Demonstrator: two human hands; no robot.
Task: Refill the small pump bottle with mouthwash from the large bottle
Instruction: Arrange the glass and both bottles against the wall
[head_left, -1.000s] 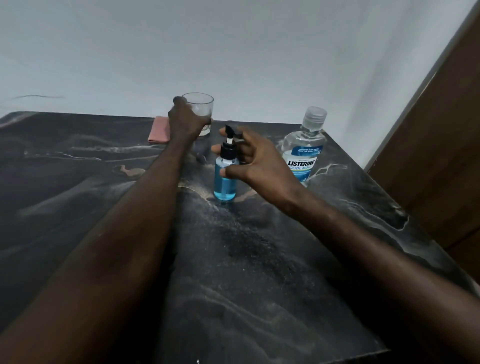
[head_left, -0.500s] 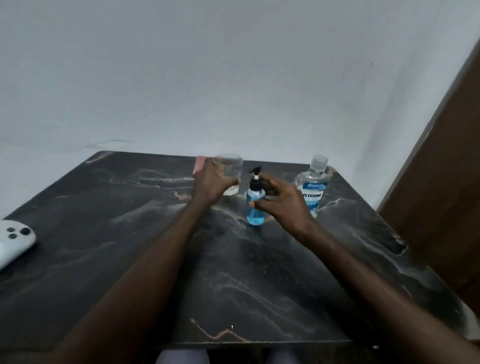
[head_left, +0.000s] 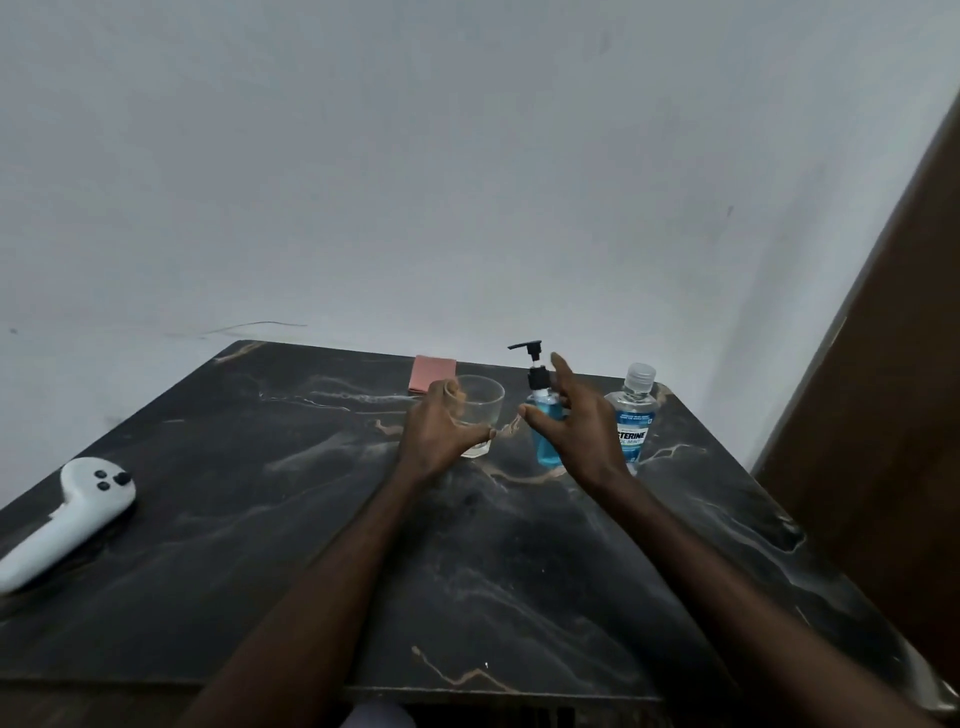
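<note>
Spreading open, the right hand (head_left: 577, 432) seemingly lets go the pump bottle (head_left: 547, 448); left hand (head_left: 435, 432) still grips glass (head_left: 484, 406).

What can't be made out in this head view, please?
Head view:
Large bottle: label's left part hidden behind right hand.
Pump bottle: its side covered; right hand's contact unclear.
Glass: contents too faint; left hand covers its side.
Controller: end cut by left edge.

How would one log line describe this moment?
left hand: grips clear glass tumbler | right hand: outstretched beside small blue pump bottle | large clear mouthwash bottle: capped
</note>
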